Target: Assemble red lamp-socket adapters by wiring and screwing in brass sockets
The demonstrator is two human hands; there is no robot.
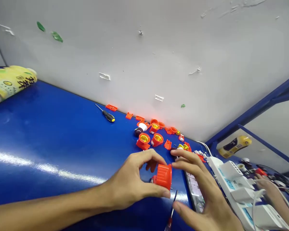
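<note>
My left hand (137,179) grips an orange-red plastic lamp holder (164,176) with a ribbed side, between thumb and fingers. My right hand (202,189) is just right of it, fingers apart and curved. Its index fingertip comes close to the holder's rim; I cannot tell whether it touches. Below the two hands, a thin screwdriver (170,218) with a dark red handle lies on the blue table (62,134). Beyond them sit several similar lamp holders (144,141) with gold-coloured threaded shells inside.
Orange plastic pieces (111,107) and a black-yellow screwdriver (108,115) lie near the wall. A phone (195,191) is partly behind my right hand. A white power strip (231,183) with chargers runs along the right, with another person's hand (267,189) beyond. A yellow bottle (12,81) lies left.
</note>
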